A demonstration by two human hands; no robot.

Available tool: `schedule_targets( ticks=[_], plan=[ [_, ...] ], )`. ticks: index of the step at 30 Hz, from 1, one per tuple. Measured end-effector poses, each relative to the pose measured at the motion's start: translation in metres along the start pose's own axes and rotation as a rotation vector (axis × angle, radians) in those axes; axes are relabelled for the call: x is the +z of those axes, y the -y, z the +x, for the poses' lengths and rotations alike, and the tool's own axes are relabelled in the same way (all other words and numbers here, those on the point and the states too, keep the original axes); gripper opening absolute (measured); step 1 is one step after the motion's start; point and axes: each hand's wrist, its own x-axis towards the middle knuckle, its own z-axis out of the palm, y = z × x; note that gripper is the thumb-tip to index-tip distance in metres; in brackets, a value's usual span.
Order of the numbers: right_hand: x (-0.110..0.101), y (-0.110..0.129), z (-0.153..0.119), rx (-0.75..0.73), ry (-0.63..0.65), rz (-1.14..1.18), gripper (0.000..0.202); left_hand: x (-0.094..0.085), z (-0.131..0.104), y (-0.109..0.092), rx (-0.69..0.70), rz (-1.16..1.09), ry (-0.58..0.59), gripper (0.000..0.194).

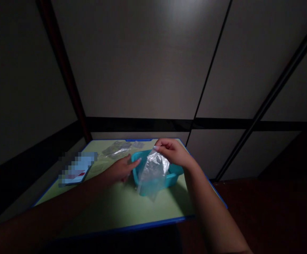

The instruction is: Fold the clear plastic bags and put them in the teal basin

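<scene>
A clear plastic bag [155,169] hangs from my right hand [170,151], its top edge pinched between thumb and fingers. Behind and below the bag stands a turquoise plastic basket [173,180], partly covered by it. Whatever lies inside the basket is hidden. My left hand [124,167] is at the basket's left side, thumb stretched toward the bag and fingers apart, slightly blurred. Nothing shows in that hand. I cannot tell whether it touches the basket.
More clear plastic bags [118,148] lie at the back left of the light green table [111,208], which has a blue rim. A flat, partly pixelated object [79,169] lies at the left. Pale cabinet panels [143,70] rise close behind the table.
</scene>
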Motion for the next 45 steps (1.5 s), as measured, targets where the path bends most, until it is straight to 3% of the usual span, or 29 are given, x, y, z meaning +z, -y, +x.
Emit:
schedule_targets(
  ticks=[2, 3, 5, 7, 9, 12, 14, 19, 25, 29, 34, 41, 45],
  plan=[
    [0.001, 0.007, 0.006, -0.014, 0.026, -0.071, 0.033, -0.009, -0.005, -0.013, 0.219, 0.085, -0.233, 0.042],
    [0.002, 0.011, 0.009, -0.021, 0.039, -0.096, 0.033, -0.012, -0.007, -0.021, 0.282, 0.079, -0.271, 0.044],
    [0.005, 0.019, 0.015, -0.044, 0.067, -0.128, 0.032, -0.015, -0.010, -0.037, 0.414, 0.016, -0.187, 0.052],
    [0.008, 0.026, 0.020, -0.080, 0.094, -0.141, 0.031, -0.013, -0.012, -0.051, 0.576, -0.066, -0.034, 0.061],
    [0.010, 0.031, 0.024, -0.110, 0.104, -0.141, 0.030, -0.008, -0.011, -0.063, 0.653, -0.157, 0.140, 0.069],
    [0.009, 0.034, 0.027, -0.140, 0.061, -0.168, 0.028, 0.002, -0.003, -0.075, 0.533, -0.347, 0.377, 0.070],
    [0.005, 0.032, 0.028, -0.156, 0.011, -0.220, 0.027, 0.006, 0.005, -0.078, 0.431, -0.456, 0.464, 0.067],
    [-0.007, 0.024, 0.026, -0.120, -0.059, -0.301, 0.026, 0.012, 0.021, -0.074, 0.287, -0.572, 0.529, 0.059],
    [-0.015, 0.012, 0.026, -0.063, -0.135, -0.367, 0.026, 0.028, 0.021, -0.068, 0.242, -0.622, 0.606, 0.046],
    [-0.021, 0.004, 0.025, -0.065, -0.194, -0.433, 0.027, 0.034, 0.022, -0.063, 0.237, -0.695, 0.607, 0.039],
    [-0.028, -0.006, 0.023, 0.013, -0.260, -0.447, 0.027, 0.035, 0.025, -0.058, 0.129, -0.659, 0.587, 0.036],
    [-0.025, -0.001, 0.025, -0.023, -0.244, -0.292, 0.032, 0.041, 0.035, -0.061, 0.103, -0.753, 0.418, 0.017],
    [-0.025, 0.005, 0.026, -0.037, -0.210, -0.265, 0.033, 0.036, 0.043, -0.060, 0.129, -0.766, 0.481, 0.019]
  ],
)
